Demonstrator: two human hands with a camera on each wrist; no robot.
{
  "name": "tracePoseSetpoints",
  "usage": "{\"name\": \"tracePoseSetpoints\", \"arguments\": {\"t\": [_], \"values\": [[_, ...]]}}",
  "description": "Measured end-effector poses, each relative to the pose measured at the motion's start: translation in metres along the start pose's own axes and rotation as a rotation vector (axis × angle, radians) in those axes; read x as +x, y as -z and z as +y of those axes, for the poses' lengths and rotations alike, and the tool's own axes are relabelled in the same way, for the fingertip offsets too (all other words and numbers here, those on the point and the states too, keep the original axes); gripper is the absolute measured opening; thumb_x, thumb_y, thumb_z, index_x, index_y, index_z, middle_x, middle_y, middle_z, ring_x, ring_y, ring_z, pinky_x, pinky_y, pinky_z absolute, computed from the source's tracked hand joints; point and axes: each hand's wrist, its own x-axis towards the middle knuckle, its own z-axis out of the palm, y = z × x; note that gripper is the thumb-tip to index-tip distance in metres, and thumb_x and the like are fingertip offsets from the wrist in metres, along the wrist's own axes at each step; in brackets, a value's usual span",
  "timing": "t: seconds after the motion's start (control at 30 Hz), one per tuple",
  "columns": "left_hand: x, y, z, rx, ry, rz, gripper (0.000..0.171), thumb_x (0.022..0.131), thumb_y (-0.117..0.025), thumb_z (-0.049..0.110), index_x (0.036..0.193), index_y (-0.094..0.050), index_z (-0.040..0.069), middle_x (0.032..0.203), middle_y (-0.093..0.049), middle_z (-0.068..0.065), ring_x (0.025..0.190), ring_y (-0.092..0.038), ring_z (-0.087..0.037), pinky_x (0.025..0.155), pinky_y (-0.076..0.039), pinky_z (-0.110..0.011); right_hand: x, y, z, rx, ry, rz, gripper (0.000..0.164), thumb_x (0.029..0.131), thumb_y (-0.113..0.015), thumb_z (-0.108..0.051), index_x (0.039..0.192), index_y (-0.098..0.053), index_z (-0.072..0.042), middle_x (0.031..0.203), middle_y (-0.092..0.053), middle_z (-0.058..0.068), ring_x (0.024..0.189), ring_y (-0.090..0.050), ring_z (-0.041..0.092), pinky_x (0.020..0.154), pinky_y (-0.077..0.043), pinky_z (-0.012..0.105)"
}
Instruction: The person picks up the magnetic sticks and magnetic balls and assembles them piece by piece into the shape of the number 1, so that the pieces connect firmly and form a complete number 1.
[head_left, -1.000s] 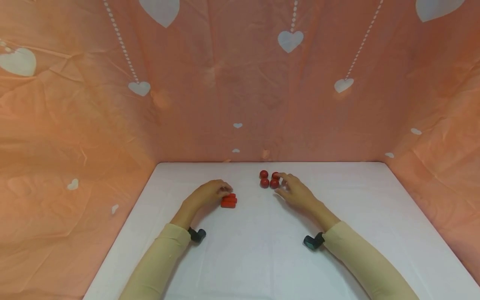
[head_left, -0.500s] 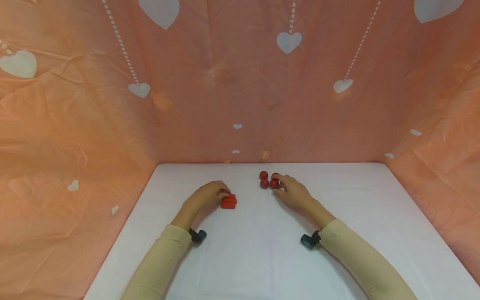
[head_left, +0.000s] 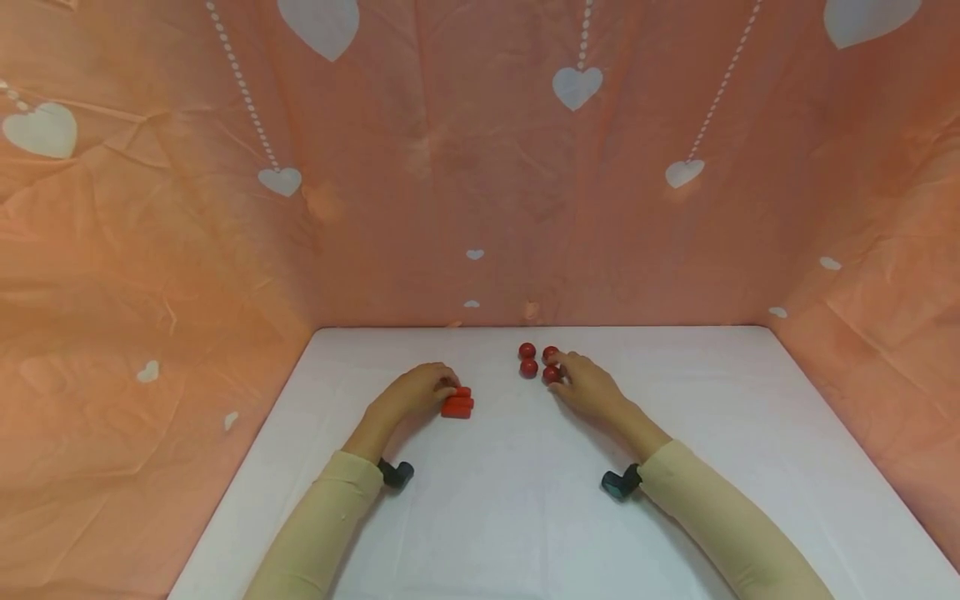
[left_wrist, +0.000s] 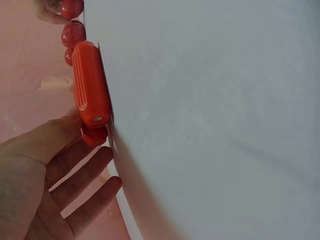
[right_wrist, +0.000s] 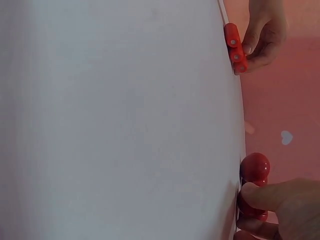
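Note:
Several glossy red balls (head_left: 527,351) sit on the white table in a small cluster, two rows deep. My right hand (head_left: 592,387) reaches in from the right and pinches the near right ball (head_left: 551,375) between thumb and finger. The right wrist view shows the thumb laid on that ball (right_wrist: 250,202), with another ball (right_wrist: 245,235) partly hidden beneath the hand. To the left, three red ridged cylinders (head_left: 457,412) lie side by side, a small hole in each end. My left hand (head_left: 422,389) pinches the farthest cylinder (right_wrist: 240,67) with thumb and fingers.
The white table (head_left: 480,517) ends at a peach cloth backdrop (head_left: 480,183) printed with hearts, which also hangs along both sides. Small black wrist cameras (head_left: 396,473) are strapped below the cream sleeves (head_left: 322,517).
The near right ball has shifted slightly toward me and to the right, away from its neighbours, with the right hand's fingers on it. The left hand has stayed at the cylinders.

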Motion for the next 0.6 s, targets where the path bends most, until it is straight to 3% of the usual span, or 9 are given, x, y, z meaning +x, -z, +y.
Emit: {"name": "tracePoseSetpoints", "arguments": {"t": [0.27,0.43,0.6], "values": [[-0.007,-0.001,0.004,-0.054,0.076,0.045,0.018,0.105,-0.072,0.023,0.121,-0.075,0.015,0.115,-0.073,-0.002,0.113,-0.065,-0.025,0.104,-0.054,-0.047,-0.008,0.002,0.003,0.033,-0.023,0.008,0.04,0.098,-0.08,-0.025,0.134,-0.065,-0.011,0.109,-0.069,0.007,0.098,-0.062,0.025,0.092,-0.056,0.048],[-0.013,0.003,0.013,-0.071,0.067,0.085,0.02,0.105,-0.071,0.024,0.124,-0.073,0.015,0.122,-0.074,-0.006,0.117,-0.067,-0.027,0.103,-0.055,-0.049,-0.012,0.006,0.002,0.074,-0.054,0.01,0.038,0.098,-0.08,-0.026,0.131,-0.066,-0.014,0.107,-0.071,0.005,0.096,-0.062,0.025,0.091,-0.056,0.048],[-0.017,0.004,0.023,-0.111,0.05,0.092,0.021,0.105,-0.072,0.022,0.125,-0.072,0.017,0.117,-0.074,-0.003,0.109,-0.067,-0.023,0.098,-0.057,-0.048,-0.02,0.01,0.001,0.121,-0.063,0.006,0.035,0.098,-0.08,-0.023,0.13,-0.067,-0.015,0.108,-0.074,0.003,0.095,-0.063,0.023,0.088,-0.056,0.045]]}}
